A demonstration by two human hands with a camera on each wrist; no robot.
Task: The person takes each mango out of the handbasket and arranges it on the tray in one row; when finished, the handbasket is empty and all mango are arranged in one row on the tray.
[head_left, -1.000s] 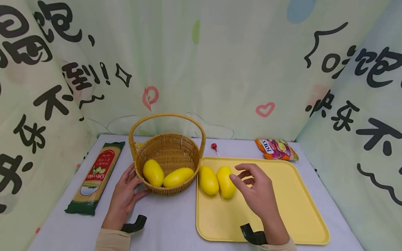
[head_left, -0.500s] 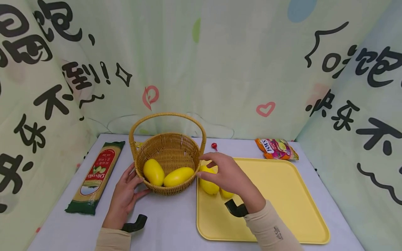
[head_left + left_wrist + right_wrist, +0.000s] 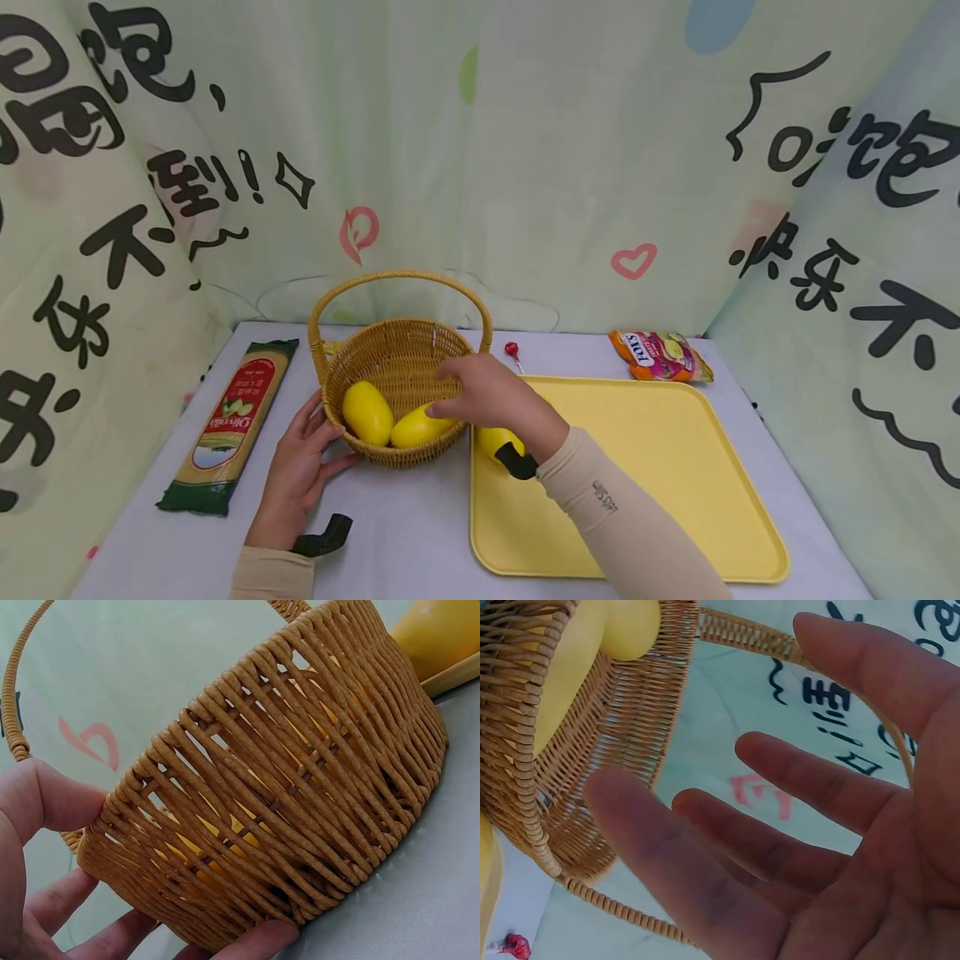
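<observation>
Beige slvs [image 3: 273, 575] w/ blk curved wrist pcs [image 3: 324, 537], dk print [image 3: 603, 496] on R slv [image 3: 637, 533].

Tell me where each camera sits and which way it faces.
Head: worn on the head, facing forward and down at the basket, tray and curtain; the left hand, right hand and sleeves show.
Left wrist: worn on that wrist, facing the basket's outer wall close up; part of the left hand shows.
Right wrist: worn on that wrist, facing the basket and curtain; the right hand's spread fingers and part of its palm show.
Shared: head and right wrist both show the fruit inside the basket.
</observation>
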